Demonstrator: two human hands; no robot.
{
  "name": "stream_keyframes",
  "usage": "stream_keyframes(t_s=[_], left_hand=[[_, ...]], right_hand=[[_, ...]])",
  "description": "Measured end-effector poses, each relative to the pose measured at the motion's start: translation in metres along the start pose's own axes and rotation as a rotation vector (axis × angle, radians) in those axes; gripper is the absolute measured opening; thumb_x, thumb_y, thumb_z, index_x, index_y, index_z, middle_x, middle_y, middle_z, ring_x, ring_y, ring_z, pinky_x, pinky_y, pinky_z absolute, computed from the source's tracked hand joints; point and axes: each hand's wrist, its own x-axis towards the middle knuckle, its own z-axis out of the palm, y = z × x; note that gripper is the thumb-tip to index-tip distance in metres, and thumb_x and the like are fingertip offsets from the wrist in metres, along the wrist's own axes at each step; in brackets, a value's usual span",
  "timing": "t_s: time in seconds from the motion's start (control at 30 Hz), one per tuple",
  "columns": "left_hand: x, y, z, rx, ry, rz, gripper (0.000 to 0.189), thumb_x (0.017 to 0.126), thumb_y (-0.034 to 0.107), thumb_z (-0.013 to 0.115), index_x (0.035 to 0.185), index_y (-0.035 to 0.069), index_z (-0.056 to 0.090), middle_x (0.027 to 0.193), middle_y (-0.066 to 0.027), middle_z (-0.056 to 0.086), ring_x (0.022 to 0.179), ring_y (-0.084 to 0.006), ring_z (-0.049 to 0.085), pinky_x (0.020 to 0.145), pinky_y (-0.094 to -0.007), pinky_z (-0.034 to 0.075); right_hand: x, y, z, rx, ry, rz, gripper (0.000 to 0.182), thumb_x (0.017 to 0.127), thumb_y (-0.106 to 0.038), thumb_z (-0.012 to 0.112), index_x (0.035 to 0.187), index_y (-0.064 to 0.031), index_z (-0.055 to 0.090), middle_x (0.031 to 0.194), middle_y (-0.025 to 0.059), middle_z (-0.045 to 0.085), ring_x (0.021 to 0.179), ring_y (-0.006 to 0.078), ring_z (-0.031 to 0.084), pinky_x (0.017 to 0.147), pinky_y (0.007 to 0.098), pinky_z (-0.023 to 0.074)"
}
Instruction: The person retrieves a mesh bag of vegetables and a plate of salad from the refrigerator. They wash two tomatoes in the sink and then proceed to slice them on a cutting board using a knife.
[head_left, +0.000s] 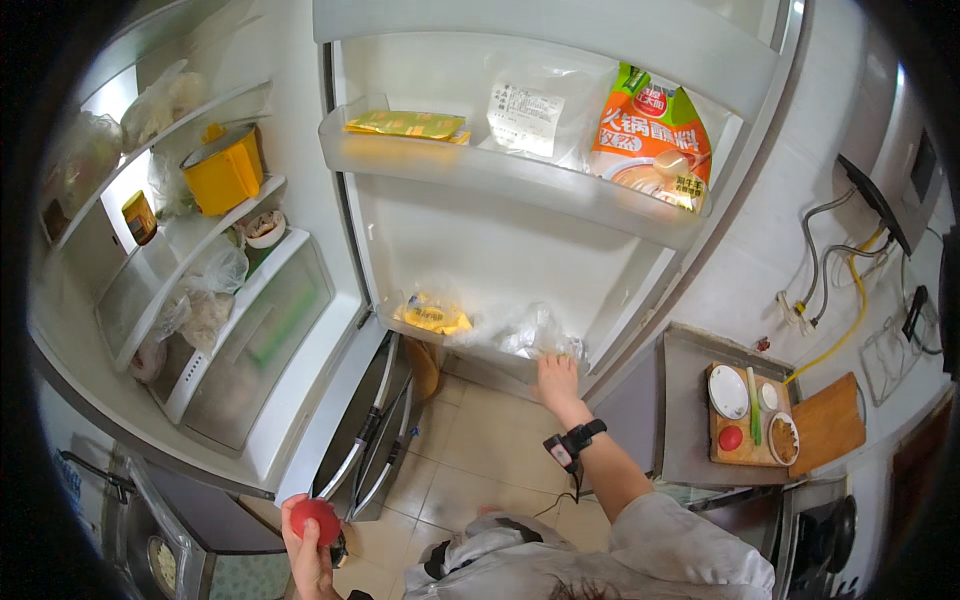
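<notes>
My left hand (307, 551) is at the lower left, closed around a round red tomato (316, 521). Further up, my right hand (558, 382) touches the lowest bin (480, 352) of the open refrigerator door, its fingertips over the rim; whether they grip anything inside cannot be told. Clear plastic bags (536, 330) and a yellow packet (435, 315) lie in that bin. The bin above holds flat yellow-green packets (405, 124), a clear bag with a white label (523, 120) and an orange sauce pouch (652, 139).
Left, the fridge shelves carry a yellow pot (223, 170), a jar (139, 217), a small bowl (265, 229) and bagged food (206, 319). Right, a cutting board (739, 450) holds white dishes, a green onion (753, 405) and another tomato (730, 438). Cables (859, 277) hang by the wall.
</notes>
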Motion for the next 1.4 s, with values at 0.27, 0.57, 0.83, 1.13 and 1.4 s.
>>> stream_keyframes(t_s=[0.27,0.57,0.83,1.13,1.4], left_hand=[[0.004,0.006,-0.017,0.011,-0.1,-0.026,0.037,0.089,0.03,0.054,0.114,0.007,0.041,0.1,-0.0127,0.056,0.089,-0.0226,0.059,0.072,-0.0361,0.052],[-0.006,0.01,-0.049,0.025,-0.186,-0.067,0.028,0.096,0.032,0.037,0.112,0.009,0.043,0.104,-0.014,0.056,0.093,-0.0249,0.058,0.075,-0.0371,0.051],[-0.042,0.015,-0.053,-0.066,-0.251,-0.108,0.033,0.097,0.034,0.036,0.108,0.006,0.048,0.101,-0.0095,0.058,0.09,-0.0175,0.056,0.08,-0.0303,0.046],[-0.074,0.027,-0.094,0.182,-0.344,-0.231,0.03,0.093,0.028,0.041,0.09,0.002,0.055,0.087,-0.0113,0.06,0.08,-0.0196,0.06,0.074,-0.0294,0.048],[-0.1,0.02,-0.08,0.53,-0.685,-0.252,0.036,0.087,0.033,0.043,0.083,-0.002,0.053,0.083,-0.0139,0.056,0.077,-0.0216,0.055,0.071,-0.0307,0.044]], right_hand=[[-0.083,-0.034,-0.086,0.559,0.302,-0.261,0.045,0.07,-0.013,0.068,0.111,-0.0014,0.053,0.11,0.0159,0.053,0.105,0.0345,0.047,0.093,0.0418,0.0365],[-0.128,0.002,-0.2,1.183,1.009,0.362,0.054,0.093,-0.029,0.043,0.136,-0.0002,0.026,0.141,0.0162,0.027,0.13,0.0274,0.026,0.106,0.0376,0.0197],[-0.177,-0.012,-0.186,1.423,0.843,0.187,0.055,0.094,-0.041,0.038,0.131,-0.0015,0.032,0.131,0.0125,0.037,0.121,0.0222,0.034,0.103,0.0349,0.023],[-0.242,-0.097,-0.191,1.249,0.667,0.084,0.041,0.075,-0.011,0.061,0.113,-0.0016,0.049,0.114,0.0092,0.051,0.108,0.0206,0.048,0.091,0.0335,0.038],[-0.259,-0.093,-0.193,0.925,0.594,-0.172,0.028,0.076,-0.015,0.063,0.099,-0.003,0.054,0.106,0.0149,0.05,0.103,0.0315,0.048,0.088,0.0384,0.0391]])
